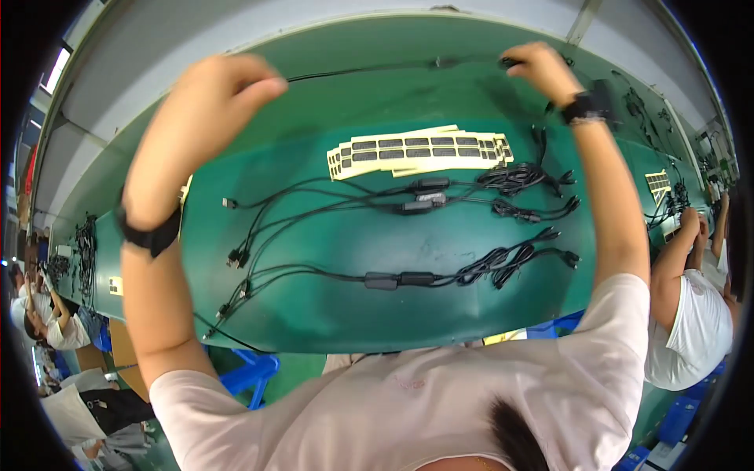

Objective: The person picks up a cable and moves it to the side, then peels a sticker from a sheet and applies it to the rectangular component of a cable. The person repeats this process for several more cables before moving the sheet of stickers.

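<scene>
Both my arms are raised over a green work table (338,125). My left hand (224,82) and my right hand (538,67) pinch the two ends of a thin black cable (369,71), stretched taut between them above the table's far side. Each wrist wears a black band. Below the stretched cable lies a fanned stack of cream sheets (420,151) carrying dark rectangular labels. Nearer to me lie several black cables with inline boxes (416,196) and coiled ends (514,179), and another pair (400,279) closer to the front edge.
To the right, a person in a white shirt (691,314) works at the same table beside more label sheets (658,184) and cables. More people sit at the left (47,322), beside a cable bundle (85,251). Blue stools (251,373) stand below the table edge.
</scene>
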`<act>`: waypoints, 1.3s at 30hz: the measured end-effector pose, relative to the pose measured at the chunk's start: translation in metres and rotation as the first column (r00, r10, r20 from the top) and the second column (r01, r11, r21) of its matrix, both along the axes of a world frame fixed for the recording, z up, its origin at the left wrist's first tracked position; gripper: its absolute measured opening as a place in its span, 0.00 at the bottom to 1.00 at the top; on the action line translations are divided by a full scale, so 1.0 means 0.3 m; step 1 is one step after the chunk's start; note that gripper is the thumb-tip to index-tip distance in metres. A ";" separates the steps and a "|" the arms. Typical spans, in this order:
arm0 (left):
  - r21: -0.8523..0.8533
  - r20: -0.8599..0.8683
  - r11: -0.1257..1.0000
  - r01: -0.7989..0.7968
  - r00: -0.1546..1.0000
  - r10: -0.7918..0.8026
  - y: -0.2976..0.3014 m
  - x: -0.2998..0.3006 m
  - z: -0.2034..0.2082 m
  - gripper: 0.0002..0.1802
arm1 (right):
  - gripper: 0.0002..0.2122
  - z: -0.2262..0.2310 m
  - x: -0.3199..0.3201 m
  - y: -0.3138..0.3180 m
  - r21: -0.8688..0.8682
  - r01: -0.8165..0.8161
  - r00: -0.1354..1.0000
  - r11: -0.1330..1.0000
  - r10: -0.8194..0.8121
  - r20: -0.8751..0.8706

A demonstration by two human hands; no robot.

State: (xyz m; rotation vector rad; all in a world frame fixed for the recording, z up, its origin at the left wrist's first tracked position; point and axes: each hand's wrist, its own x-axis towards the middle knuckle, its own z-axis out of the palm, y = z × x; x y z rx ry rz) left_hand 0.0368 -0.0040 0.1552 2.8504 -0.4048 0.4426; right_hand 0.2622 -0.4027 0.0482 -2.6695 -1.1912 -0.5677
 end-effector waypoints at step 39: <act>-0.576 -0.146 0.796 -0.187 0.981 0.126 0.076 -0.334 -0.297 0.08 | 0.11 -0.414 0.647 -0.318 -0.011 0.770 0.630 0.637 -0.764 -0.138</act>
